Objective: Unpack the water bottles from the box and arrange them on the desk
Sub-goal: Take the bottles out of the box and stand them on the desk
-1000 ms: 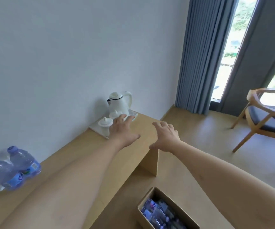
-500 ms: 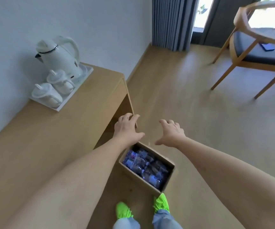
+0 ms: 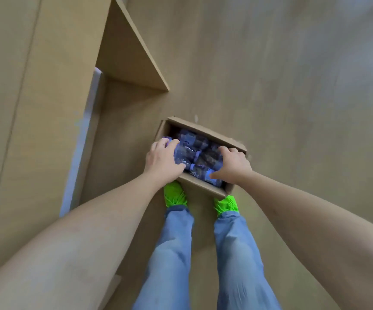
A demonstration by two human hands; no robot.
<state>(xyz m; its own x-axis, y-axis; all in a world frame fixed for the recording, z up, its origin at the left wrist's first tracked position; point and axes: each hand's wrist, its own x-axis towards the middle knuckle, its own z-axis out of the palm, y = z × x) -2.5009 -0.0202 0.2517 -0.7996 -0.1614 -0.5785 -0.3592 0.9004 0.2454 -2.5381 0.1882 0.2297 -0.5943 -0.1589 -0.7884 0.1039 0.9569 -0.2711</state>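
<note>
Bottles [image 3: 197, 156] lie packed in box [image 3: 205, 183]; our left hand [image 3: 162, 161] and right hand [image 3: 232, 167] curl fingers on one each, so we should lift straight up, clear of the rim.

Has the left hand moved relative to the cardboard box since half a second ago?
Yes. The left hand came down from above the brown cardboard box's rim into the box, onto the blue-labelled plastic water bottles.

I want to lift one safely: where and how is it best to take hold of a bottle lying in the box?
Probably grip a water bottle around its round body, coming from above: the bottles lie flat and packed in the open-topped box.
</note>
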